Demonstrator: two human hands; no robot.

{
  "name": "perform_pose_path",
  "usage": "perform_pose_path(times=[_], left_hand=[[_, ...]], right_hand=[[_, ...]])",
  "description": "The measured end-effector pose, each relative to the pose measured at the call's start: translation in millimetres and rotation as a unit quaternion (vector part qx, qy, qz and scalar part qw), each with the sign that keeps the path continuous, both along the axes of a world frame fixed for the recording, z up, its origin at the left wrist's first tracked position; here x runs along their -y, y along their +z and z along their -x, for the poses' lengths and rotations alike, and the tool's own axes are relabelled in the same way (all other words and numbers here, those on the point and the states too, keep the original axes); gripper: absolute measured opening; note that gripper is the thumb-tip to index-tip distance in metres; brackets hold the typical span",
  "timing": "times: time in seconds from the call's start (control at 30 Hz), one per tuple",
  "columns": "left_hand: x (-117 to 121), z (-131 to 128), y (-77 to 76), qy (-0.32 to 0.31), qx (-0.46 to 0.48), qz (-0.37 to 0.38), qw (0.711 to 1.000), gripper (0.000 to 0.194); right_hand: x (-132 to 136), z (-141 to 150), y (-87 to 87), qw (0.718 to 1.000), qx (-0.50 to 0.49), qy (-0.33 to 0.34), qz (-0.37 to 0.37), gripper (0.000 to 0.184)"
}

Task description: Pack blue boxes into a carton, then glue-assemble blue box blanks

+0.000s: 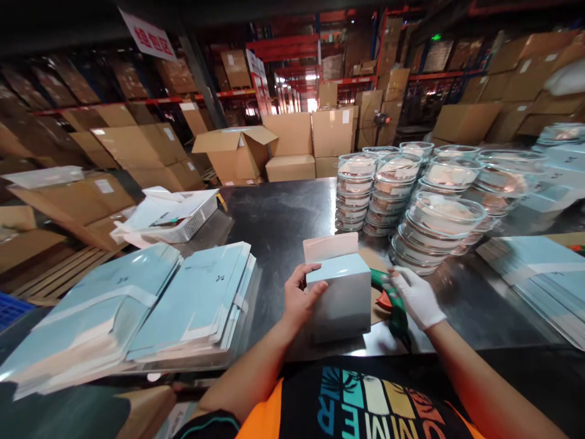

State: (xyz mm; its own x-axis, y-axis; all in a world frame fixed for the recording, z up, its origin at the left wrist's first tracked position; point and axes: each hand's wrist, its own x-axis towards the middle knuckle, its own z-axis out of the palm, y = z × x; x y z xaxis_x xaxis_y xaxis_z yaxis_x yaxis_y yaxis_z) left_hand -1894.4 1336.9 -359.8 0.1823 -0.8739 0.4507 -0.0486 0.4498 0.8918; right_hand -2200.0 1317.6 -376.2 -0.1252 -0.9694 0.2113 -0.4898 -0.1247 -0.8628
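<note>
A small box [340, 299] with a light blue top and grey side stands near the table's front edge, a pale flap [331, 247] raised behind it. Bare, my left hand [301, 299] is closed on the box's left side, with the thumb across the near face. My right hand [415, 297], in a white glove, has its fingers closed around a green tape dispenser [398, 314] to the right of the box. An orange part shows on the dispenser. Beneath it lies a piece of brown cardboard [377, 312], partly hidden by the box.
Several stacks of round glass dishes [439, 225] stand at the right rear. Flat blue cartons [196, 292] lie in piles at left, with more blue cartons [543, 268] at right. A white basket [196, 222] sits at the far left edge. Behind the table [283, 210] are cardboard boxes [290, 167].
</note>
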Motion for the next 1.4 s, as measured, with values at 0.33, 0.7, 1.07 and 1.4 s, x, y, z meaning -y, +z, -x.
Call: perform_pose_path(times=[0.33, 0.7, 1.07, 1.4], left_hand=[[4.6, -2.4, -25.8, -0.030, 0.052, 0.060, 0.996, 0.062], [15.2, -24.6, -10.5, -0.155, 0.128, 0.138, 0.970, 0.041], [29.1, -21.1, -85.0, -0.139, 0.038, -0.153, 0.978, 0.114], [221.5, -115.8, 2.3, 0.213, 0.216, -0.247, 0.920, 0.068]], right_hand=[[8.5, -68.3, 11.9, 0.969, 0.135, 0.198, 0.058, 0.065], [-12.4, -57.6, 20.2, 0.920, 0.010, 0.334, 0.206, 0.025], [0.8, -36.9, -45.1, 0.975, 0.036, 0.149, 0.161, 0.089], [-24.6, -46.7, -92.2, 0.837, -0.404, 0.349, 0.121, 0.053]])
